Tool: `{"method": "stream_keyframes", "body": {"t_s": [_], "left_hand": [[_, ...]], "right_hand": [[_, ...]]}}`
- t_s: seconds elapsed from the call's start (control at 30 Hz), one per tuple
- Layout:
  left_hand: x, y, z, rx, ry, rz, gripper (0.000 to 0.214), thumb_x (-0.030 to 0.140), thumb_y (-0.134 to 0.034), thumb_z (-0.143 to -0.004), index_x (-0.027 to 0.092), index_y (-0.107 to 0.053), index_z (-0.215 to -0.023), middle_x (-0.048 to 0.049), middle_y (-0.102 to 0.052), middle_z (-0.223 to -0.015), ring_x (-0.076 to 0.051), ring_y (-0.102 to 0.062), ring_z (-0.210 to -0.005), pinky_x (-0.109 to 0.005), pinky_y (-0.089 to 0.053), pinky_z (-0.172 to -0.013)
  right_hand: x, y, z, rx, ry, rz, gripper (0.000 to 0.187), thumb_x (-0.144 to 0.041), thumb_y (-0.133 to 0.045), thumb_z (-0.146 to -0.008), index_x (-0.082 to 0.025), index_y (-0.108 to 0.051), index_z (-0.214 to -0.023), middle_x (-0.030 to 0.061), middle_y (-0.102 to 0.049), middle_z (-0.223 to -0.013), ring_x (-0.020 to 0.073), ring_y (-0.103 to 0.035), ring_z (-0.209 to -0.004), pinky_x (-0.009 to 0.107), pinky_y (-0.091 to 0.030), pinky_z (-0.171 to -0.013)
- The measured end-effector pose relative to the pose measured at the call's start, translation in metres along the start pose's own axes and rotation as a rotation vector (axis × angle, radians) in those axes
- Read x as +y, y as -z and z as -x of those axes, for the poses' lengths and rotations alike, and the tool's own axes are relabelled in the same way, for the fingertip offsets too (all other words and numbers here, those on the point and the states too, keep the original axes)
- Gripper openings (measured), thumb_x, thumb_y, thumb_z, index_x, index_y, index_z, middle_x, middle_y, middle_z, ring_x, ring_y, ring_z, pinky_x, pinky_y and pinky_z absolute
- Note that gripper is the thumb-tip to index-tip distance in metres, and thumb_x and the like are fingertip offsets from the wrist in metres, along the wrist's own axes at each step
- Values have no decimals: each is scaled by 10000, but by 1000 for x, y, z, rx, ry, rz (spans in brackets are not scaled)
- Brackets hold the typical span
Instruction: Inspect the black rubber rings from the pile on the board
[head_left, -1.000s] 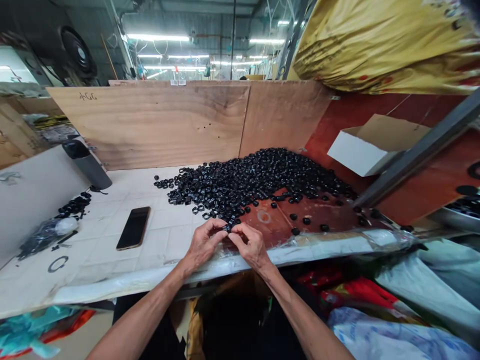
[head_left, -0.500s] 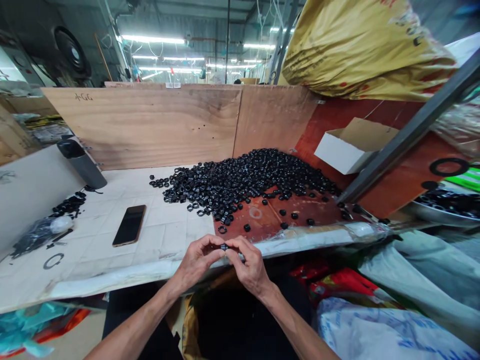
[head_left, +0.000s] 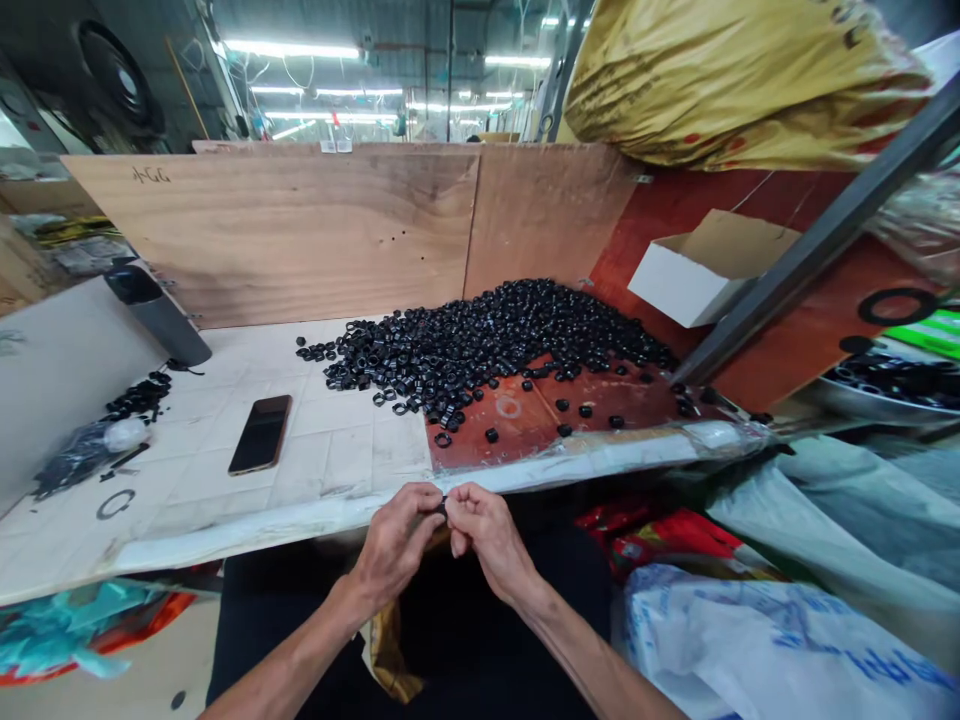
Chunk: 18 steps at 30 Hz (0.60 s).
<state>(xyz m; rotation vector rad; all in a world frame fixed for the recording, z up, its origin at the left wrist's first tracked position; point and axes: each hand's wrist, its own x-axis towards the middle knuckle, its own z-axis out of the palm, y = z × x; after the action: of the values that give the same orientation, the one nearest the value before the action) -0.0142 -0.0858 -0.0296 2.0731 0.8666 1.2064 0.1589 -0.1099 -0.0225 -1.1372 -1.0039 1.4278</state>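
My left hand point(head_left: 396, 540) and my right hand point(head_left: 487, 535) meet just in front of the table's padded edge, above my lap. Between their fingertips they pinch a small black ring point(head_left: 442, 506), mostly covered by the fingers. Beyond them a large pile of similar black rings point(head_left: 510, 330) spreads over the table, heaped highest toward the back. Several loose rings lie scattered on the red-brown part of the tabletop point(head_left: 525, 425), nearest my right hand.
On the pale left side lie a phone point(head_left: 260, 434), a flat ring point(head_left: 115, 504) and a bag of black parts point(head_left: 75, 455). A grey bottle point(head_left: 159, 315) stands behind. Wooden boards point(head_left: 322, 240) wall the back. A white box point(head_left: 694, 275) and a slanted metal bar point(head_left: 817, 240) are at right.
Both hands have dropped slightly, off the table's edge toward my lap. My right fingers have closed further over the ring, which shows less. The view has shifted a little.
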Motion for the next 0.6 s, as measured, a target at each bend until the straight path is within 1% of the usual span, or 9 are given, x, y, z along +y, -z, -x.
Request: {"method": "stream_keyframes", "body": {"t_s": [0.1, 0.17, 0.23, 0.3, 0.37, 0.43, 0.5, 0.57, 0.6], "left_hand": [[-11, -4, 13, -55, -266, -207, 276, 70, -525, -978, 204, -621, -1199, -105, -706, -1119, -189, -702, -1014, -312, -608, -855], [-19, -5, 20, -106, -387, -294, 311, 67, -501, -984, 182, -589, -1259, -130, -704, -1131, -209, -698, -1028, -330, -617, -846], [-21, -2, 25, -164, -455, -338, 309, 83, -494, -990, 161, -574, -1279, -145, -708, -1130, -228, -700, -1027, -354, -620, -850], [-18, 5, 25, -247, -436, -328, 276, 94, -485, -994, 164, -588, -1241, -140, -714, -1115, -222, -710, -993, -340, -618, -833], [-10, 15, 17, -340, -329, -274, 203, 151, -536, -992, 186, -609, -1178, -115, -717, -1092, -207, -713, -958, -317, -606, -825], [-2, 24, 0, -371, -149, -230, 153, 260, -634, -962, 205, -624, -1105, -79, -713, -1044, -197, -707, -917, -311, -590, -824], [-2, 27, -26, -268, 46, -258, 171, 337, -680, -931, 208, -630, -1032, -38, -690, -939, -183, -686, -819, -310, -571, -778], [-11, 22, -53, -114, 172, -346, 161, 325, -677, -920, 198, -641, -1012, -14, -653, -863, -167, -646, -711, -310, -548, -716], [-18, 17, -66, -85, 195, -386, 182, 304, -693, -898, 192, -651, -1034, -19, -648, -887, -169, -641, -707, -317, -545, -719]], "right_hand": [[13, 0, 0, -13, -217, -236, 365, -459, -797, -738, -173, -574, -688, -57, -513, -552, 70, -395, -427, 245, -364, -475], [22, 1, 0, -33, -373, -333, 366, -411, -839, -688, -169, -565, -667, -53, -517, -585, 56, -372, -426, 239, -355, -460], [29, 3, 2, -48, -498, -360, 338, -368, -823, -711, -170, -553, -662, -57, -502, -582, 48, -350, -426, 233, -362, -470], [30, 4, 7, -62, -507, -226, 319, -384, -744, -796, -183, -539, -656, -58, -482, -553, 62, -352, -414, 242, -370, -471], [23, 9, 10, -51, -315, 125, 315, -400, -658, -869, -196, -549, -657, -38, -494, -536, 102, -414, -430, 263, -397, -491], [9, 20, 5, 51, 55, 550, 248, -363, -605, -908, -199, -610, -721, 9, -570, -616, 159, -540, -548, 293, -465, -585], [-6, 37, -13, 220, 437, 842, 146, -267, -554, -922, -197, -679, -893, 78, -653, -853, 221, -639, -792, 334, -518, -761], [-16, 58, -40, 313, 635, 991, 278, -157, -494, -909, -175, -681, -1114, 153, -634, -1147, 264, -648, -1017, 380, -526, -894], [-18, 68, -55, 300, 687, 1034, 339, -118, -492, -884, -160, -667, -1172, 175, -605, -1238, 276, -639, -1082, 395, -530, -928]]}}
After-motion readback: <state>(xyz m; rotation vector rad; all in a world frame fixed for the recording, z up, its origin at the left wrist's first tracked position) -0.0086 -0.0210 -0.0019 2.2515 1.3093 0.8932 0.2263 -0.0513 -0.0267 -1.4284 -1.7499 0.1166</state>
